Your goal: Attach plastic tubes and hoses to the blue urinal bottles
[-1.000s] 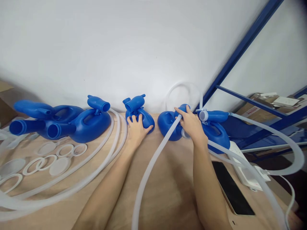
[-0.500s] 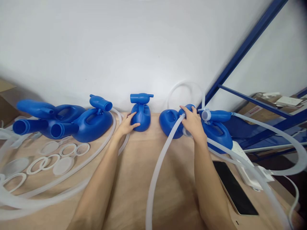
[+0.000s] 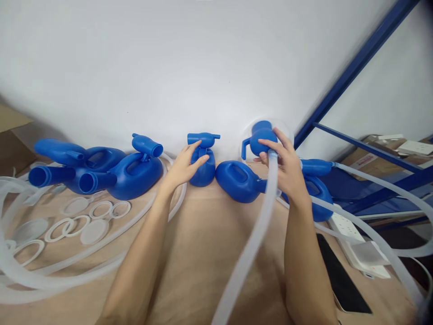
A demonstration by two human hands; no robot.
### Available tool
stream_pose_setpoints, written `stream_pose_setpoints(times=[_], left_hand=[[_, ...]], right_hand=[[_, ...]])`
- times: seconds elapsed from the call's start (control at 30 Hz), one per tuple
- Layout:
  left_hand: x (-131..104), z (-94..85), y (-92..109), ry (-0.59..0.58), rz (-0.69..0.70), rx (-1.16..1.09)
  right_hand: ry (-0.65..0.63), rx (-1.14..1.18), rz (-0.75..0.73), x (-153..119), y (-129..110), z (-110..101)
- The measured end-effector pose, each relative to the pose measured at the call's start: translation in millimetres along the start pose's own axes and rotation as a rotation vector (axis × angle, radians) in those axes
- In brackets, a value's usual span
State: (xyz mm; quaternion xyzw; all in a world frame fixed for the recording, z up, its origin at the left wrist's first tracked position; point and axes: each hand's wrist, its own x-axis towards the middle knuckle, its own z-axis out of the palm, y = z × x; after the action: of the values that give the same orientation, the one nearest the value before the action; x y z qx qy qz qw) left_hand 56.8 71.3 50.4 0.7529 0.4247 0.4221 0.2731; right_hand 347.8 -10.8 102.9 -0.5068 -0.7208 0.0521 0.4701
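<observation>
My right hand (image 3: 287,169) grips a blue plastic urinal head piece (image 3: 262,137), raised near the wall. A translucent hose (image 3: 257,243) runs from this head piece down toward me. Below it a blue urinal bottle (image 3: 238,185) lies on its side with its neck to the right, partly behind the hose. My left hand (image 3: 186,167) is open, thumb and fingers apart, in front of the middle blue urinal bottle (image 3: 203,175); whether it touches is unclear. Another blue head piece (image 3: 204,139) sits over that bottle. Behind my right wrist is a further blue bottle (image 3: 323,198).
At left are several blue bottles (image 3: 138,180), white rings (image 3: 101,210), round translucent caps (image 3: 94,231) and coiled hoses (image 3: 37,282). At right are a black phone (image 3: 343,275), a white power strip (image 3: 358,253) and a blue metal frame (image 3: 358,67). The wall (image 3: 216,67) rises behind the table.
My right hand has lifted the head piece with its hose up and right. The bottle beneath has shifted left and now lies tilted. My left hand has loosened from the middle bottle, moving slightly up.
</observation>
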Motion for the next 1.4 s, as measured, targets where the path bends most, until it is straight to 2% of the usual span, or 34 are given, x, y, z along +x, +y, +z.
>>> stream_pose_setpoints(times=[0.13, 0.23, 0.3, 0.4, 0.47, 0.57, 0.63, 0.7, 0.73, 0.83, 0.93, 1.03, 1.1, 1.23, 1.4], left_hand=[[-6, -6.9, 41, 0.032, -0.040, -0.385], [-9, -14.1, 57, 0.030, -0.036, -0.551], [-12, -20.1, 63, 0.021, -0.013, -0.609], [-16, -28.3, 68, 0.100, 0.027, -0.594], [-19, -31.8, 70, 0.198, 0.094, -0.513], [-22, -33.3, 71, 0.286, 0.200, -0.348], [-23, -31.3, 72, 0.264, 0.261, -0.214], [-23, -27.1, 74, 0.222, 0.330, -0.111], [-24, -24.4, 76, 0.199, 0.362, -0.091], [-26, -17.2, 85, 0.136, 0.408, -0.115], [-29, -15.1, 96, 0.189, 0.360, -0.026], [-32, -16.8, 102, 0.324, 0.204, 0.187], [-33, -17.5, 103, 0.360, 0.141, 0.261], [-33, -15.4, 101, 0.371, 0.126, 0.209], [-29, -12.6, 99, 0.324, -0.005, 0.066]], right_hand=[[-0.189, 0.395, -0.091, -9, -27, 0], [-0.395, 0.612, -0.102, -11, -36, 8], [-0.451, 0.623, -0.128, -9, -39, 14], [-0.412, 0.482, -0.185, -4, -40, 18], [-0.390, 0.393, -0.103, -1, -38, 16], [-0.250, 0.414, 0.070, -1, -35, 9], [-0.213, 0.430, 0.073, -2, -37, 6], [-0.281, 0.319, 0.021, -6, -45, 8], [-0.314, 0.204, -0.002, -8, -52, 11], [-0.214, -0.176, -0.036, -15, -73, 25], [-0.112, -0.426, -0.075, -20, -85, 40], [-0.006, -0.598, -0.147, -22, -86, 45], [0.013, -0.645, -0.191, -22, -85, 44], [0.000, -0.685, -0.214, -24, -85, 40], [0.006, -0.691, -0.233, -25, -84, 37]])
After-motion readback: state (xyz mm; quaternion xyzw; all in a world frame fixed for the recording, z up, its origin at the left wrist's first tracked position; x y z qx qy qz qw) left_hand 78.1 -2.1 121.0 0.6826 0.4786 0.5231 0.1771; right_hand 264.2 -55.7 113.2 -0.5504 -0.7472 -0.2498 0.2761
